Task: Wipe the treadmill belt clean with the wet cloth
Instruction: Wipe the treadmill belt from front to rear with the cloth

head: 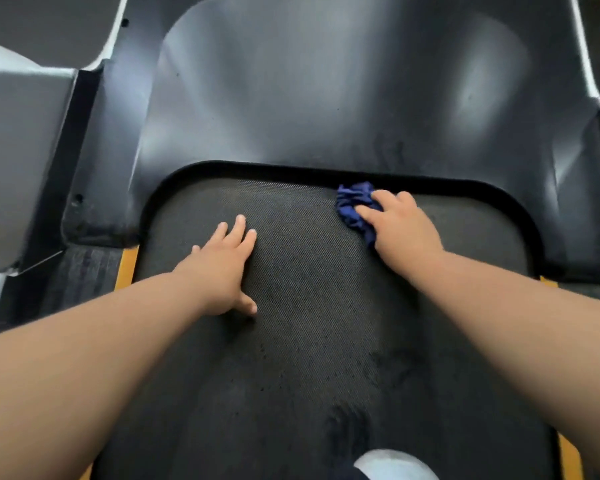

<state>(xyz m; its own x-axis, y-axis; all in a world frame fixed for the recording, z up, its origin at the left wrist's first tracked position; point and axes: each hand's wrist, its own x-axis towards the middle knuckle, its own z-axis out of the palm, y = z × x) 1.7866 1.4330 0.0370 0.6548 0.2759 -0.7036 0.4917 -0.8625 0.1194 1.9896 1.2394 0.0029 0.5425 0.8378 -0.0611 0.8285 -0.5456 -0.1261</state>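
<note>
While the left hand [222, 268] lies flat on the treadmill belt [309, 341], fingers straight and spread, holding nothing, the right hand [400, 225] grips the wet cloth [352, 204], fingers bent over the bunched blue wad and pressing it down. Cloth sits under and just ahead of the right fingers, well apart from the left hand, to its right and slightly farther out. It is at the belt's far end, right of centre, touching or nearly touching the dark rim of the motor cover [326, 98]. Belt's long axis runs from that rim back toward the person, so most of the surface lies nearer than the cloth and to its left. Right hand is the wiping hand; left looks like a brace. Next stroke likely goes leftward along the rim or back down the belt. Yellow side strip [127, 268] borders the belt's left edge.
</note>
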